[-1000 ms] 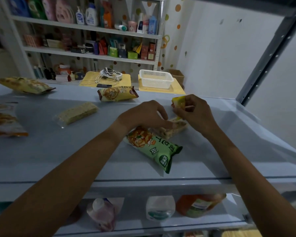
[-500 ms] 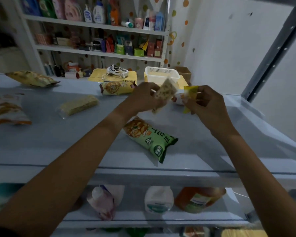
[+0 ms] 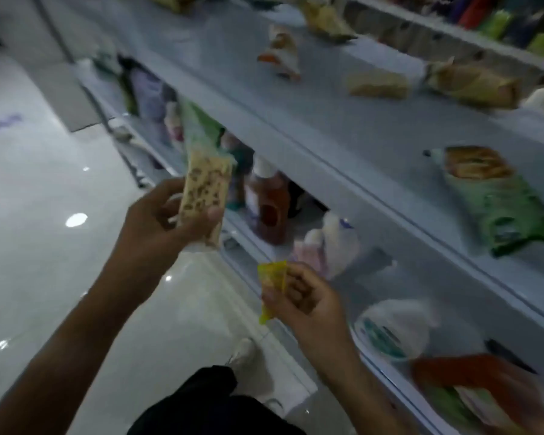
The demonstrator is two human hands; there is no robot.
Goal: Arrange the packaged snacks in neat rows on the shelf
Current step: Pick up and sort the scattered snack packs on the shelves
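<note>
Left hand (image 3: pixel 157 221) grips cracker pkt (image 3: pixel 204 189), right hand (image 3: pixel 308 296) pinches yellow pkt (image 3: pixel 270 277)

Whole view smeared by motion. I can't read print on the green bag (image 3: pixel 500 202) at 3 o'clock. Lower shelf (image 3: pixel 374 365) bottles (image 3: pixel 266 208) blur together. Orange pack (image 3: pixel 471 381) at 5 o'clock cut by frame edge. Far snacks (image 3: pixel 471 84) at 1 o'clock indistinct.

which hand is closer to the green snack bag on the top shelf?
Right. The right hand, pinching a small yellow packet, is below and left of the green snack bag. The left hand, gripping a clear-wrapped nut bar, is farther left, off the shelf.
</note>
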